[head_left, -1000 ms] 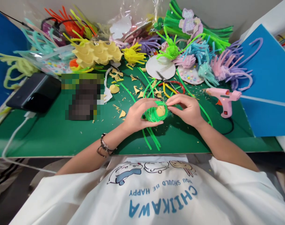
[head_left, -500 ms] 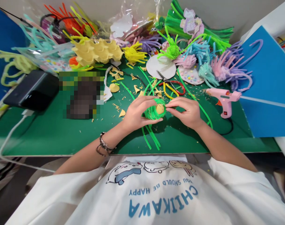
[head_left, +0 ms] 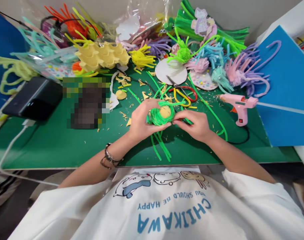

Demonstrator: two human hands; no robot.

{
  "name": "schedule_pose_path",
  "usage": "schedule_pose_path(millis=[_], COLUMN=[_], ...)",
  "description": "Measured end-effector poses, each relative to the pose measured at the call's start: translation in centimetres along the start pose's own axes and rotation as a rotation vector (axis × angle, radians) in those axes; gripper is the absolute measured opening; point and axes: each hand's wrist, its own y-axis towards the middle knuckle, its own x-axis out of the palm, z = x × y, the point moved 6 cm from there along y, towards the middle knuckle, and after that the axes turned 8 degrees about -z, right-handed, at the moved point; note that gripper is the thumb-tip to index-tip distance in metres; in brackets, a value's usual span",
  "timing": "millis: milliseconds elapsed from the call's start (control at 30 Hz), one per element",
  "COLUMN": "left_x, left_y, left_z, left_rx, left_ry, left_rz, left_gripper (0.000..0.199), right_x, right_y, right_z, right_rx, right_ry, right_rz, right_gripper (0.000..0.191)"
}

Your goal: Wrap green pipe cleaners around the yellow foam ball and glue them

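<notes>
Near the table's front middle, my left hand (head_left: 142, 120) is wrapped round a green pipe-cleaner coil (head_left: 156, 116). A round yellowish piece (head_left: 165, 112) shows in the coil's end that faces right. Loose green stems stick out above and below the coil. On its right side, my right hand (head_left: 195, 124) has thumb and forefinger pinched at the coil's rim, where a green stem seems to be held; the fingertips partly hide it.
Scissors (head_left: 178, 94) lie open just behind my hands, among yellowish scraps. A pink glue gun (head_left: 240, 106) stands at the right. An egg carton (head_left: 102, 56) and coloured pipe-cleaner bundles line the back. A black device (head_left: 33, 99) lies at the left.
The coil has shifted slightly left and turned, showing more of the round piece. My right hand has moved a little down and left, and a green stem now arches over the coil to the right.
</notes>
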Motion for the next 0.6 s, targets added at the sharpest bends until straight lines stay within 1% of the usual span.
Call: schedule_pose_path(millis=[67, 100, 167, 233, 267, 300, 367, 433, 500, 600], left_x=[0.2, 0.2, 0.4, 0.5, 0.6, 0.7, 0.9, 1.0, 1.2, 1.3], left_y=[0.0, 0.0, 0.0, 0.0, -0.1, -0.1, -0.2, -0.3, -0.5, -0.7], left_z=[0.1, 0.1, 0.2, 0.2, 0.1, 0.1, 0.1, -0.2, -0.4, -0.7], left_rx=[-0.001, 0.003, 0.003, 0.004, 0.008, 0.014, 0.028, 0.017, -0.008, -0.043], left_ry=[-0.032, -0.043, -0.065, -0.087, -0.101, -0.116, -0.152, -0.197, -0.233, -0.264], left_rz=[-0.009, -0.012, -0.017, -0.03, -0.04, -0.048, -0.053, -0.051, -0.05, -0.05], left_gripper=[0.049, 0.049, 0.048, 0.049, 0.05, 0.051, 0.052, 0.052, 0.051, 0.05], right_x=[-0.2, -0.4, -0.6, -0.7, -0.7, -0.7, -0.9, -1.2, -1.4, -1.3], right_y=[-0.1, -0.2, -0.4, -0.3, -0.2, -0.1, 0.1, 0.2, 0.2, 0.0], right_z=[0.3, 0.6, 1.2, 1.5, 1.5, 1.2, 0.3, -0.5, -0.7, -0.3], right_rx=[0.02, 0.036, 0.076, 0.113, 0.122, 0.114, 0.052, 0.002, 0.003, 0.048], right_ry=[0.07, 0.134, 0.258, 0.314, 0.309, 0.285, 0.2, 0.124, 0.095, 0.116], right_rz=[0.088, 0.144, 0.216, 0.213, 0.191, 0.159, 0.11, 0.104, 0.118, 0.116], right_gripper=[0.004, 0.007, 0.019, 0.03, 0.031, 0.029, 0.017, 0.008, 0.009, 0.011])
